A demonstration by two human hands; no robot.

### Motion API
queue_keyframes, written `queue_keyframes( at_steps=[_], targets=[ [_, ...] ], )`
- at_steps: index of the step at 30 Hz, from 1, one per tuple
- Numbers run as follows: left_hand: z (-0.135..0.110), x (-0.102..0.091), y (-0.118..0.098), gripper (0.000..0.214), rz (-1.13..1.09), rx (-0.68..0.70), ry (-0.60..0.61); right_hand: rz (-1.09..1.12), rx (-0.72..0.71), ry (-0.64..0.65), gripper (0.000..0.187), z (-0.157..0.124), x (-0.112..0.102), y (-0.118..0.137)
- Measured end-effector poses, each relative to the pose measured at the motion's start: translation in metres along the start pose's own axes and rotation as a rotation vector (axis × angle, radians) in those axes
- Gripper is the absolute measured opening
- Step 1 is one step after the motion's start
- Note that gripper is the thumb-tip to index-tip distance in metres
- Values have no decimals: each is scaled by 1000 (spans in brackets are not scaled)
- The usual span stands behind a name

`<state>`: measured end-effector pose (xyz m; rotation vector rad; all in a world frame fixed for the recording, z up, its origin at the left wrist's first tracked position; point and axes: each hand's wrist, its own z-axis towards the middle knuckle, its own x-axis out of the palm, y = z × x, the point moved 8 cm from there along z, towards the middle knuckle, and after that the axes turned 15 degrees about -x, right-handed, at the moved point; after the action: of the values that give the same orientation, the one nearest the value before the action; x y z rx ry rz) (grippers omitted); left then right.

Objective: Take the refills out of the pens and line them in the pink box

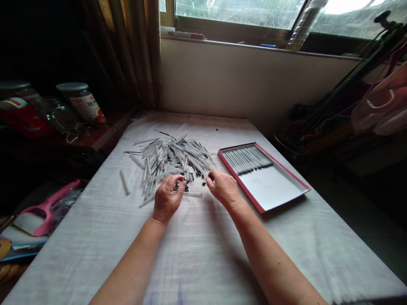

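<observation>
A loose heap of clear pen barrels, thin dark refills and small black caps (171, 156) covers the back middle of the cloth. My left hand (168, 197) is at its front edge, thumb and fingers curled together in a pinch; what lies between them is too small to make out. Just to the right, my right hand (224, 186) is also closed, its fingertips pinched beside the heap's edge, their contents hidden. Beyond it stands a shallow red-edged box (263, 190), with a row of assembled pens (246, 159) lying side by side in its far half, black ends toward me.
A white cloth (197, 262) covers the table. One clear barrel (125, 182) lies apart at the left. Jars (84, 101) and a pink-handled item (47, 207) are off the left edge. A wall and window border the back; dark clutter (337, 97) stands at the right.
</observation>
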<state>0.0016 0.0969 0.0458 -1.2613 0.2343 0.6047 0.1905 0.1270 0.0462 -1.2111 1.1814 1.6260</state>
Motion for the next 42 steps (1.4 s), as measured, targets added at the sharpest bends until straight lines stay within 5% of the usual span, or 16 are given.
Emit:
queue_keyframes(
  at_steps=[4,9,13,17,21,36,42],
  targets=[
    [-16,8,-32,31,300,304,-59,333,-207,-173,17,-11,-10,8],
    [-11,15,-19,23,435,271,4,711,-294,-178,25,2,4,10],
    [-1,6,1,26,375,129,-58,408,-171,-152,33,28,12,0],
    [1,1,5,27,319,92,-110,-27,-138,13,30,49,19,11],
    [2,0,7,26,283,79,-127,-158,-105,136,27,63,22,21],
    [6,-2,22,23,209,-8,-114,-115,-46,77,25,43,18,8],
    [5,-1,16,21,242,36,-111,323,76,-313,21,2,-15,-38]
  ],
)
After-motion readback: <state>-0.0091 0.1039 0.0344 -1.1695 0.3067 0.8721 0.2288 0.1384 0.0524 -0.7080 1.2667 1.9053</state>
